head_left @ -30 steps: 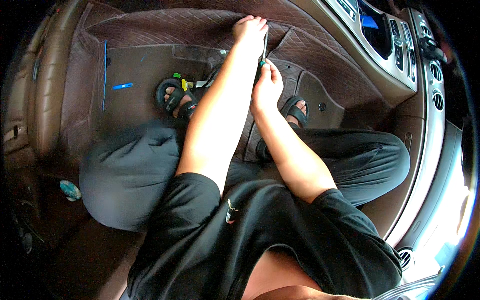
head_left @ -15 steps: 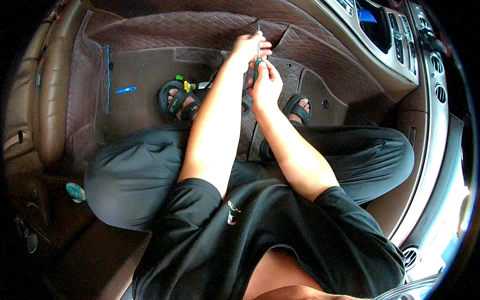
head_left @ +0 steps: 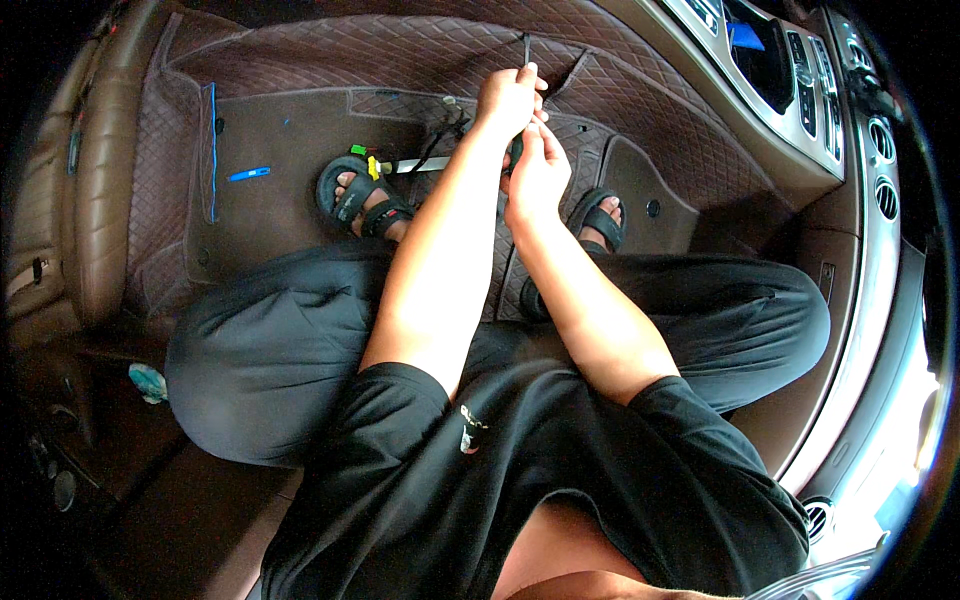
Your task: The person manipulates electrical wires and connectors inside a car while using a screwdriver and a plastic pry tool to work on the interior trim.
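Both my hands are together in front of me, over the quilted brown floor lining (head_left: 400, 50). My right hand (head_left: 540, 175) is closed round the dark green handle of a screwdriver (head_left: 516, 152), mostly hidden by the fingers. Just beyond it, my left hand (head_left: 508, 98) has its fingers curled round the screwdriver's shaft. Past those fingers a short thin length of the shaft shows, pointing away toward the upper lining. Its tip cannot be made out clearly against the lining.
My sandalled feet rest on the brown mat (head_left: 300, 210). By my left foot lie a yellow piece (head_left: 374, 167), a green piece (head_left: 358, 149) and a pale strip (head_left: 418, 165). A blue tool (head_left: 248, 174) lies farther left. A console (head_left: 800, 100) rises at right, a leather seat (head_left: 100, 180) at left.
My left hand has moved slightly right and its fingers have closed more round the shaft, hiding much of it. My right hand has shifted slightly right, covering more of the handle.
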